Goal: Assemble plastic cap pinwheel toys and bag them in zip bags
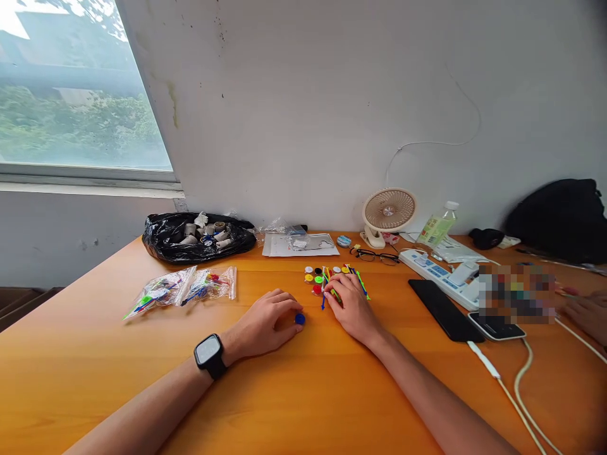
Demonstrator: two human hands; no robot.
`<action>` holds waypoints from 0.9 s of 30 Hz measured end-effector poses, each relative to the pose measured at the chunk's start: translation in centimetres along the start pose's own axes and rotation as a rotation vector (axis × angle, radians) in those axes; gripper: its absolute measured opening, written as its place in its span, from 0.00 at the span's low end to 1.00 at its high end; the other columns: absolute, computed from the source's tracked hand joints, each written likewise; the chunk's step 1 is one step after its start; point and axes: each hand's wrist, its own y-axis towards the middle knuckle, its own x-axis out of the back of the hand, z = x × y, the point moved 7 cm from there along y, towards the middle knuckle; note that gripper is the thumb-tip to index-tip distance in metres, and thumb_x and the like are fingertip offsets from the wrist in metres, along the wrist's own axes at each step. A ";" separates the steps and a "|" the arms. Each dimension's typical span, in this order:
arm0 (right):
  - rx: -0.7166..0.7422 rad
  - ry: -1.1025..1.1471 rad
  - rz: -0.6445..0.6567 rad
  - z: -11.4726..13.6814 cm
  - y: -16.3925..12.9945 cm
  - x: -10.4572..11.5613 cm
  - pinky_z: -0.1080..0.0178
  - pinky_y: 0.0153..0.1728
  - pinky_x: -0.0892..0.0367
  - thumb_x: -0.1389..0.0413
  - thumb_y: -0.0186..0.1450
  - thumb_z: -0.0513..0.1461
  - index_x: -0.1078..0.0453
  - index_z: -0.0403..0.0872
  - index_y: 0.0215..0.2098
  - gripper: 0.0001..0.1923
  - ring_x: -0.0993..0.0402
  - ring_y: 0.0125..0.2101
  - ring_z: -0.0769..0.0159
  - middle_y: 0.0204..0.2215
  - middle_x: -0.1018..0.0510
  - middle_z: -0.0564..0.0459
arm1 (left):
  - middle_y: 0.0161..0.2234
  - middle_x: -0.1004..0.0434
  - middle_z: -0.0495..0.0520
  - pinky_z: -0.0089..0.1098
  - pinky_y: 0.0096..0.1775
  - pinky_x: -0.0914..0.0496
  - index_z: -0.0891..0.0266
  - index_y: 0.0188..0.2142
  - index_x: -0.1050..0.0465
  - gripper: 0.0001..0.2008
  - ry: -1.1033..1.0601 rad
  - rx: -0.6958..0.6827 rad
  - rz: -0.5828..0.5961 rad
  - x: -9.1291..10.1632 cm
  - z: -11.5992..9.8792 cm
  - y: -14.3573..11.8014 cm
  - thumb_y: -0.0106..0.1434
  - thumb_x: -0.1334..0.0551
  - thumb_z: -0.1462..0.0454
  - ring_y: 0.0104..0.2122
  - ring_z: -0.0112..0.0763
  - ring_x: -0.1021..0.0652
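My left hand (pixel 265 322), with a black watch on its wrist, rests on the table and pinches a small blue plastic disc (pixel 300 318) between thumb and fingers. To the right, my right hand (pixel 349 303) reaches over a group of thin coloured plastic arrows (pixel 360 283), its fingers curled down onto them. A blue arrow (pixel 323 298) sticks out by the thumb and fingertips; the hand partly hides the grip. Several small round discs lie just left of the fingers, among them a red disc (pixel 317 289), a yellow disc (pixel 309 278) and a white disc (pixel 308 270).
Two clear bags (pixel 184 287) of coloured parts lie at left, before a black plastic bag (pixel 199 249) of rolls. Behind stand papers (pixel 300 245), glasses (pixel 374 255), a fan (pixel 389 212) and a bottle (pixel 439 224). A power strip (pixel 439 275), phone (pixel 446 309) and another person's hand (pixel 588 313) are at right.
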 end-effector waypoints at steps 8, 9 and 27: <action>0.004 0.202 -0.025 1.9 -0.2 1.1 0.52 0.53 0.35 0.49 0.75 0.37 0.32 0.50 0.40 0.06 0.31 0.48 0.54 0.41 0.23 0.48 | 0.43 0.20 0.55 0.40 0.48 0.27 0.57 0.45 0.25 0.08 -0.042 0.029 -0.011 0.3 0.2 0.1 0.68 0.32 0.60 0.45 0.41 0.23; -0.009 0.233 -0.009 2.1 -0.3 1.0 0.53 0.53 0.35 0.50 0.76 0.37 0.33 0.50 0.41 0.06 0.31 0.48 0.55 0.41 0.24 0.48 | 0.44 0.20 0.55 0.40 0.48 0.27 0.57 0.45 0.25 0.08 -0.058 0.025 -0.003 0.3 0.1 0.1 0.68 0.32 0.60 0.45 0.41 0.22; -0.115 0.578 0.201 4.9 -2.0 -2.3 0.61 0.47 0.32 0.50 0.76 0.37 0.32 0.51 0.48 0.07 0.27 0.43 0.63 0.44 0.25 0.51 | 0.37 0.17 0.53 0.33 0.41 0.28 0.58 0.44 0.18 0.07 -0.276 0.089 -0.197 1.2 0.9 -0.3 0.68 0.33 0.65 0.37 0.34 0.20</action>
